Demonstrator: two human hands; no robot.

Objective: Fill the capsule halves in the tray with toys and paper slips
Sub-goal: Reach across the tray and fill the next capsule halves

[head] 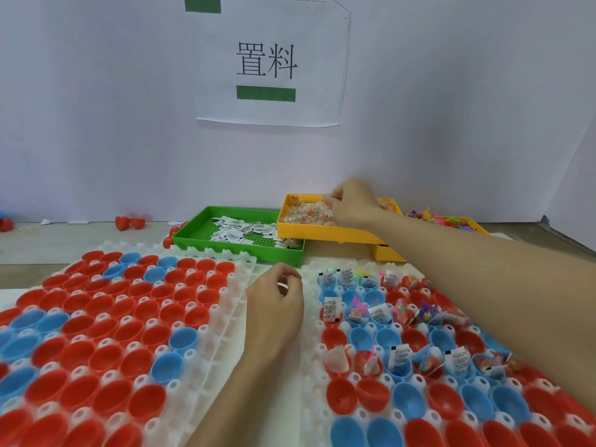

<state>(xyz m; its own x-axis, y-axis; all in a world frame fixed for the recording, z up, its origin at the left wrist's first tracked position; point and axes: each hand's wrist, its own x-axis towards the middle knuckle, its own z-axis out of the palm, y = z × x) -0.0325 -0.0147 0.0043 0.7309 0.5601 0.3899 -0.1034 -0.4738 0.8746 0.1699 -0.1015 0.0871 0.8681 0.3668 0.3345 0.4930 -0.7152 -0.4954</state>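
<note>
- Pinching into a heap of small wrapped toys (306, 211), the right hand (353, 203) reaches far forward over the yellow bin (322, 233); its fingertips (333, 197) are bunched among the packets, but whether they have closed on one I cannot tell.
- Right tray (311, 333), the white one under the outstretched right arm, lies nearer the body than the bin, so a toy picked there has to travel back toward the person and slightly down to reach a cup.
- Left tray (225, 317) sits beside it with red and blue capsule halves (106, 353) that all look empty; it is well apart from the right hand, and the left hand is the nearer one to it.
- Green bin (232, 253) with the paper slips (238, 229) stands just left of the yellow bin, touching it, and lies straight ahead of the left hand.
- Left hand (275, 304) hovers over the gap between the two trays, fingers curled loosely with thumb near forefinger; nothing shows in it, though a slip could be hidden.
- Empty blue and red cups (364, 338) in the right tray's middle and near rows sit between rows that already hold toys and slips (332, 308); they look like the likeliest next targets.
</note>
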